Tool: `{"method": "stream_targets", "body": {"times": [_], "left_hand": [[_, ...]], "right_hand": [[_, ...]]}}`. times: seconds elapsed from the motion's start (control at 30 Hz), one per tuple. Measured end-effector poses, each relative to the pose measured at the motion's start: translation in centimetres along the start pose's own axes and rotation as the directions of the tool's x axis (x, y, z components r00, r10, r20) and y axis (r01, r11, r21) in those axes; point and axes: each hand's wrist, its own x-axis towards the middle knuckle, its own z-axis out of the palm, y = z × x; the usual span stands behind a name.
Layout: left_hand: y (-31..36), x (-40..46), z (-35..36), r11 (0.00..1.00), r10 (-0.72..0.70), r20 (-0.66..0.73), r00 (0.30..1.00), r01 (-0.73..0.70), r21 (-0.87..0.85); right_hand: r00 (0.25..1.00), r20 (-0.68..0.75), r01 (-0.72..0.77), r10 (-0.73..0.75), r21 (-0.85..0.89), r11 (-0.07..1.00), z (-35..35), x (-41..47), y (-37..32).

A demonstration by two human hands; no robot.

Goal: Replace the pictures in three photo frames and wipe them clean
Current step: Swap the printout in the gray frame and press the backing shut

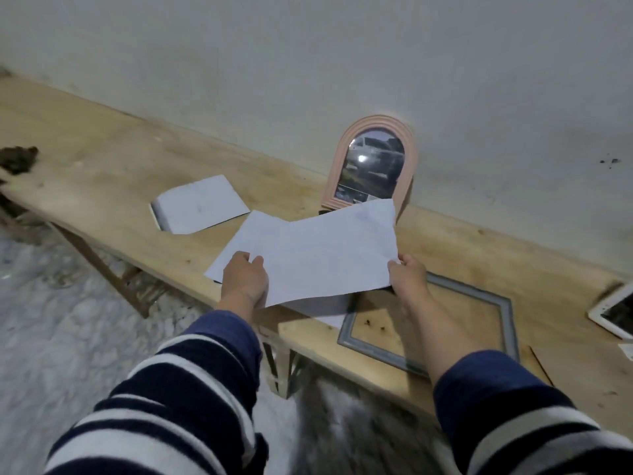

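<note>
Both hands hold up a large white sheet of paper [315,252] just above the wooden table [102,166]. My left hand [245,279] pinches its lower left corner and my right hand [407,274] pinches its lower right edge. Under my right forearm lies a grey rectangular frame [507,310], flat and with bare wood showing through it. A pink arched frame [373,166] with a dark picture stands against the wall behind the sheet. A dark flat piece [318,305] shows beneath the sheet's lower edge.
A second white sheet [202,204] with a curled corner lies to the left on the table. A white-rimmed frame [613,310] pokes in at the right edge. A dark clump [19,159] sits at the table's far left. The wall runs close behind.
</note>
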Motion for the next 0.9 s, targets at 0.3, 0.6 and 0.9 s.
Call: {"method": "stream_targets", "body": {"times": [0.3, 0.6, 0.9], "left_hand": [[-5.0, 10.1, -8.4, 0.997, -0.080, -0.081, 0.993, 0.079, -0.022], [-7.2, 17.3, -11.7, 0.962, -0.206, -0.180, 0.962, 0.165, -0.218], [-6.2, 20.6, -11.0, 0.963, -0.269, -0.270, 0.924, 0.264, -0.057]], "right_hand": [[0.993, 0.116, -0.006, 0.019, -0.112, 0.994, 15.2, 1.5, -1.3], [0.998, 0.033, 0.057, -0.052, -0.195, 0.979, 23.3, 3.0, -1.2], [0.946, 0.233, 0.316, -0.223, -0.813, 0.489, 24.5, 2.0, 2.7]]}}
